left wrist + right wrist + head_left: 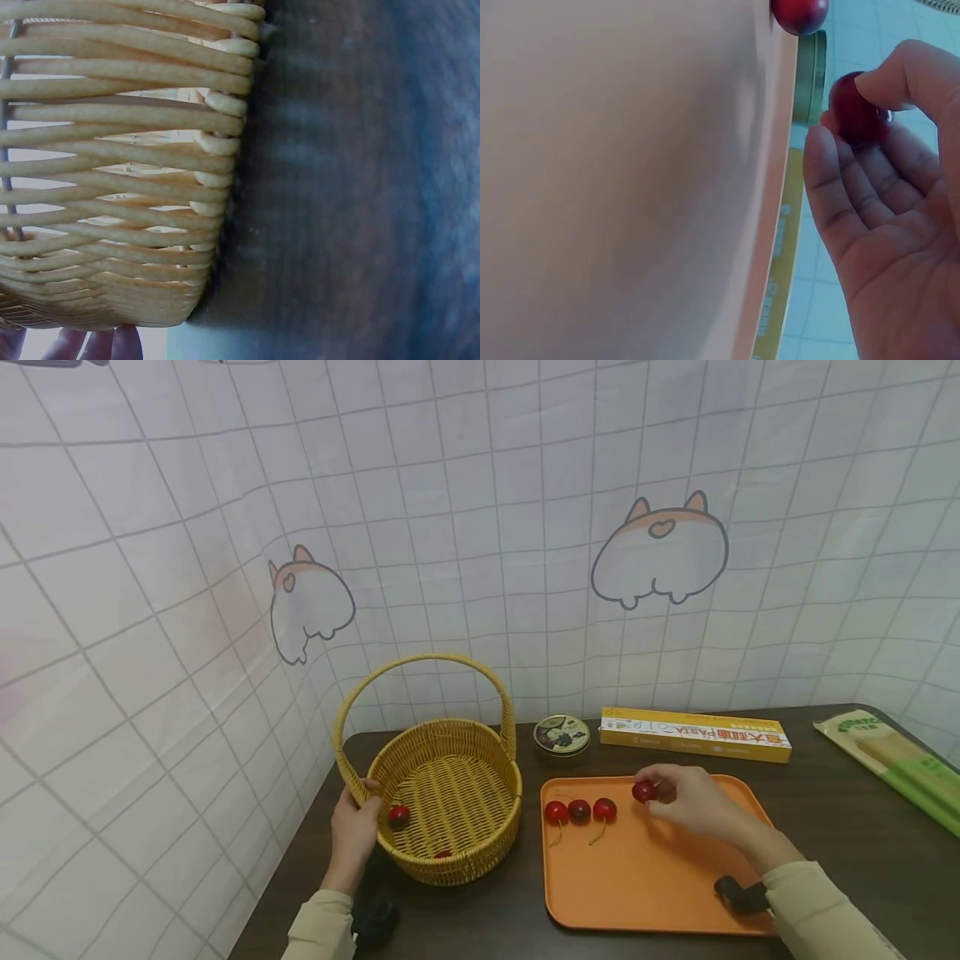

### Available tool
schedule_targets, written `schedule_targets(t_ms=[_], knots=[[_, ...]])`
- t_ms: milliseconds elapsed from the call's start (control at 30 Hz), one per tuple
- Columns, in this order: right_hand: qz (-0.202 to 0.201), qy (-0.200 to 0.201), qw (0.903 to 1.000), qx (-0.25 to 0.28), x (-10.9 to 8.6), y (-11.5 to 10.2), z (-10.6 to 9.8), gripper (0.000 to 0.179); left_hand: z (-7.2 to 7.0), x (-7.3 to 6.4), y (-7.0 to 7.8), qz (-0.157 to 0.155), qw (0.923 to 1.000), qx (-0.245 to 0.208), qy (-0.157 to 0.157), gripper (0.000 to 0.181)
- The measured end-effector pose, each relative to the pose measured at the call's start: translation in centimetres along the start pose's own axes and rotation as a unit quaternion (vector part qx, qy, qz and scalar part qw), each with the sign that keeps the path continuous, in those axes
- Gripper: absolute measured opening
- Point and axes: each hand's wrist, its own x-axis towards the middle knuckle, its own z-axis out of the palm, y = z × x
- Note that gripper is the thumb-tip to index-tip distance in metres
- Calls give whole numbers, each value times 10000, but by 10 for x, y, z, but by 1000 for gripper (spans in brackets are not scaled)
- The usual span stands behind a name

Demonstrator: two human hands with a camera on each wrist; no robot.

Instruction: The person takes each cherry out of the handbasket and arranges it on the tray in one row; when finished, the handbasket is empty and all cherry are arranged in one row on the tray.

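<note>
A yellow woven basket with a tall arched handle stands at the left. My left hand grips its left side near the foot of the handle; in the left wrist view its fingertips show just past the woven wall. Two cherries lie inside: one dark red cherry at the left, another partly hidden behind the front rim. Over the orange tray, my right hand pinches a dark red cherry between thumb and fingers. Several cherries sit in a row at the tray's upper left, some with stems showing.
Behind the tray lies a yellow pasta box, with a round tin to its left. A green and clear package lies at the far right of the dark table. A white grid-patterned curtain hangs behind.
</note>
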Motion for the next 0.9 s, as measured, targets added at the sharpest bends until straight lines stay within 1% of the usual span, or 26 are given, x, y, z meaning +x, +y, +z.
schedule_targets(t_ms=[133,367,533,700,833,900], knots=[[20,-235,9997,101,0,0,1,33,-1,0,0,-20,10000,-8,-21,26],[34,-567,9984,41,0,-2,4,33,-1,0,0,-56,10000,-17,-24,26],[-120,-741,9971,112,0,3,9,32,-1,0,0,-76,9999,-32,-59,27],[-123,-848,9963,94,1,6,12,32,-1,0,1,-91,9999,-39,-79,26],[-124,-855,9962,76,1,4,13,32,-1,-1,0,-97,9999,-43,-86,27],[-188,-837,9963,69,0,3,13,32,-1,-1,0,-96,9999,-70,-93,27]])
